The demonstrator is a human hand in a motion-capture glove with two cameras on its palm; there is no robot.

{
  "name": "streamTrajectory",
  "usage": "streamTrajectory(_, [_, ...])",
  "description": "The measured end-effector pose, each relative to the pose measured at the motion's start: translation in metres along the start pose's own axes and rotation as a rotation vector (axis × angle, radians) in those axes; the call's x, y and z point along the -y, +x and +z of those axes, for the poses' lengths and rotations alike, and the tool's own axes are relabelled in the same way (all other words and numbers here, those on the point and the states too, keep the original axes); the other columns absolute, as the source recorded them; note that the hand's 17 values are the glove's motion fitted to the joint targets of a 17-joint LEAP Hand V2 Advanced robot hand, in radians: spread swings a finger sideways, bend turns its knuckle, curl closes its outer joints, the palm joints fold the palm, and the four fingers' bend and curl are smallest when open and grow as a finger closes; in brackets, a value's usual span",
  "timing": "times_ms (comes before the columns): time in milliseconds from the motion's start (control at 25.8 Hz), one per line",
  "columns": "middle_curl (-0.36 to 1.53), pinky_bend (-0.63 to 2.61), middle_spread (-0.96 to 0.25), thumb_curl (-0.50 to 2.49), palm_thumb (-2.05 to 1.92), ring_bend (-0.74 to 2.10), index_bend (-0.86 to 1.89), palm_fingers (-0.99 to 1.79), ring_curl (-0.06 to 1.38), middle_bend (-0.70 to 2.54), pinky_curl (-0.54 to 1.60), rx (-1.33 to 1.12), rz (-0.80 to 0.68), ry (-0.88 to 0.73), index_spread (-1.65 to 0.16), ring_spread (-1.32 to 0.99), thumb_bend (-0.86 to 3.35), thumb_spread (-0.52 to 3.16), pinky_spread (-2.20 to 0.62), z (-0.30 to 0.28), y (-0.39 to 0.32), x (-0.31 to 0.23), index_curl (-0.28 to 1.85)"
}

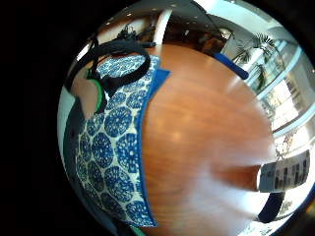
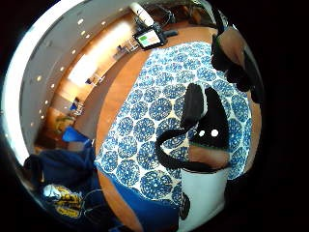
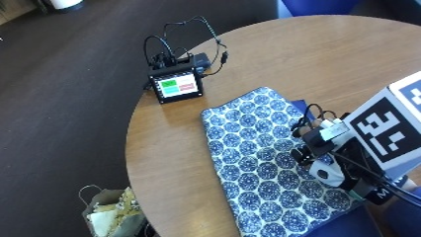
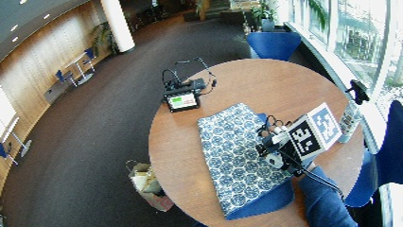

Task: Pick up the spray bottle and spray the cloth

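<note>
A blue-and-white patterned cloth [image 3: 263, 163] lies flat on the round wooden table [image 3: 315, 59], its plain blue backing showing along the near edge. My gloved right hand [image 3: 322, 140] hovers over the cloth's right edge, fingers relaxed, holding nothing. In the wide outside view the hand [image 4: 277, 139] is over the cloth [image 4: 236, 151], and the spray bottle [image 4: 348, 120] stands upright at the table's right rim, well apart from the hand. The little finger side palm view shows the bottle's label [image 1: 284, 176] across bare wood from the cloth [image 1: 113, 147]. The cloth [image 2: 159, 111] fills the thumb side palm view.
A small screen device with cables [image 3: 176, 85] sits at the table's far left edge, beyond the cloth. A paper bag [image 3: 111, 212] stands on the floor by the table. Blue chairs stand at the far side [image 4: 274, 45] and the right [image 4: 384, 156].
</note>
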State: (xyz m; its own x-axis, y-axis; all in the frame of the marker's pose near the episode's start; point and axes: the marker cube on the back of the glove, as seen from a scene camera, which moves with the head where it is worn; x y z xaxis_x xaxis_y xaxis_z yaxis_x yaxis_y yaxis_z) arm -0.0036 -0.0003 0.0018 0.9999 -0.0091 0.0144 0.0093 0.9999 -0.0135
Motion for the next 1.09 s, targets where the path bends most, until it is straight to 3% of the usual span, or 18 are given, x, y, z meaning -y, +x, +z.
streamTrajectory(388, [0.25, 0.53, -0.08, 0.21, 0.62, 0.58, 0.13, 1.14, 0.28, 0.42, 0.25, 0.002, -0.026, -0.028, -0.24, -0.17, 0.42, 0.85, -0.18, 0.004, -0.009, 0.003, 0.17])
streamTrajectory(932, [0.33, 0.51, -0.09, 0.31, 0.64, 0.55, 0.12, 1.12, 0.34, 0.39, 0.31, 0.012, 0.006, -0.019, -0.27, -0.19, 0.36, 1.12, -0.2, 0.0, 0.001, 0.003, 0.23])
streamTrajectory(1087, [0.35, 0.41, -0.09, 0.29, 0.54, 0.48, 0.14, 0.89, 0.34, 0.37, 0.29, 0.019, 0.005, -0.085, -0.3, -0.17, 0.28, 1.16, -0.09, 0.003, -0.007, 0.002, 0.24])
